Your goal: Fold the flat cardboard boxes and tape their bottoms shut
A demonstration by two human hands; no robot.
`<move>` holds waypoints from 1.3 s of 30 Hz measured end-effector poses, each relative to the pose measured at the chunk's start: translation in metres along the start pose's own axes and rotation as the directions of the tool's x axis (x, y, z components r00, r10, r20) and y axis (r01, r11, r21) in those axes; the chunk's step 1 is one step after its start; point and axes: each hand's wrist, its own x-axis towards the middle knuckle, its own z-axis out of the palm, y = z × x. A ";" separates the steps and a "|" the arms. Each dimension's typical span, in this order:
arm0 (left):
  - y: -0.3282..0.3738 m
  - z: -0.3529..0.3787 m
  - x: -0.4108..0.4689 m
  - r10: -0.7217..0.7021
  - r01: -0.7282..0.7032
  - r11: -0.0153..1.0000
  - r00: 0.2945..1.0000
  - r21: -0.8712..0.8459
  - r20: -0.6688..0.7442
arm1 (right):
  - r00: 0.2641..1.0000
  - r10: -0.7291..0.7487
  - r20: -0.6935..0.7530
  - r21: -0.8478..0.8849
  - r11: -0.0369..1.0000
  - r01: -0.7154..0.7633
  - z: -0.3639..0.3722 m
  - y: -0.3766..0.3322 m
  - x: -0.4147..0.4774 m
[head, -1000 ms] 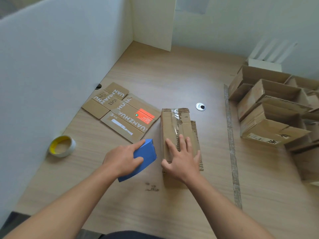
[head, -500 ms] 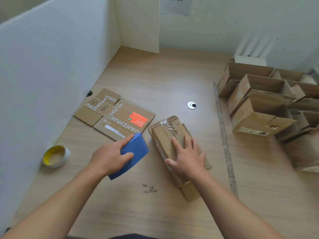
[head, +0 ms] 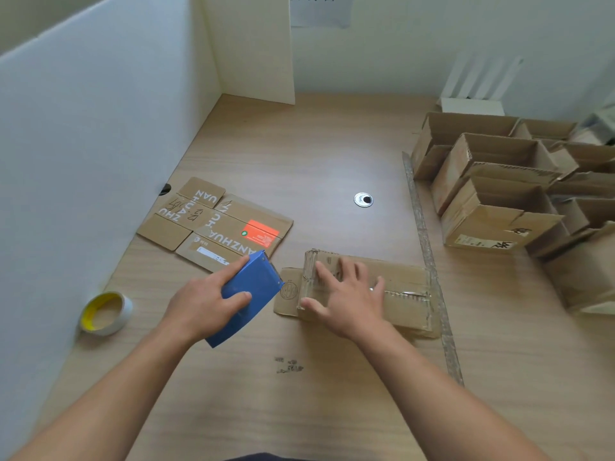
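Note:
A folded cardboard box (head: 399, 287) lies crosswise on the wooden table (head: 299, 144), its taped bottom facing up and a clear tape seam running to the right. My right hand (head: 346, 297) presses flat on the box's left end with fingers spread. My left hand (head: 203, 304) grips a blue tape dispenser (head: 253, 291), whose serrated edge sits just left of the box's open flap. A flat unfolded box (head: 219, 224) with white lettering and an orange label lies beyond the dispenser.
A roll of tape with a yellow core (head: 104, 312) rests at the left by the white partition (head: 83, 144). Several folded open boxes (head: 499, 201) are stacked at the right. A metal grommet (head: 363, 199) sits mid-table. A tape strip (head: 426, 247) runs along the table.
The box has turned under my right hand from lengthwise to crosswise. My left hand with the blue dispenser stayed beside its left end.

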 end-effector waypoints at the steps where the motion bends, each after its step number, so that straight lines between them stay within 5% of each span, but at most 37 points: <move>1: 0.001 0.000 0.001 0.004 -0.004 1.000 1.000 -0.005 -0.004 | 1.000 0.024 0.012 0.008 1.000 -0.024 0.008 -0.006 0.000; 7: -0.001 0.000 -0.001 0.000 -0.001 0.999 1.000 -0.041 -0.017 | 0.997 0.078 0.020 0.009 0.997 -0.078 0.026 -0.017 0.005; 15: -0.012 -0.001 -0.002 -0.005 0.003 0.996 1.000 -0.091 -0.022 | 0.963 -0.220 0.154 -0.030 0.973 0.227 0.012 0.007 -0.014; 19: -0.013 0.001 -0.006 0.028 -0.027 0.994 1.000 -0.102 0.006 | 0.973 -0.208 0.096 0.070 0.977 0.202 0.017 0.019 -0.023; 23: -0.013 0.004 -0.008 0.098 -0.096 0.992 0.995 -0.080 0.023 | 0.976 -0.217 -0.009 0.135 0.967 0.216 0.030 0.017 -0.019; 31: -0.013 0.006 -0.011 0.245 -0.246 0.966 0.969 -0.075 -0.030 | 0.912 -0.396 0.106 0.134 0.915 0.381 0.022 0.048 -0.015; 39: -0.016 0.011 -0.021 0.492 -0.496 0.868 0.860 0.007 -0.137 | 0.933 -0.337 -0.126 0.293 0.886 0.360 0.029 0.046 -0.022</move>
